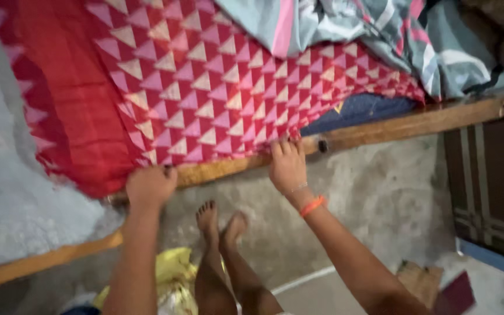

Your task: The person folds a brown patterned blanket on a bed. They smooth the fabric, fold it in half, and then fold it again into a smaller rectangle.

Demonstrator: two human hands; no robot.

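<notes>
- Head view: I look down at my two hands on the near edge of a bed, my bare feet [221,224] on the grey concrete floor [380,192] below.
- My left hand [150,185] is closed on the near edge of the red cotton cloth with pink and cream triangles [205,87], right where its plain red border [71,99] folds over the wooden bed rail [392,125].
- My right hand [287,166], with an orange band at the wrist, pinches the same edge farther right, fingers curled over the hem.
- The cloth lies spread across the bed, mostly flat on the left, with ripples toward the far right; I judge the spreading is largely done, and the right part is left to smooth.
- A grey and pink striped blanket [380,35] lies bunched at the far right, overlapping the cloth's far edge.
- A yellow bundle of fabric [173,274] sits on the floor just left of my legs.
</notes>
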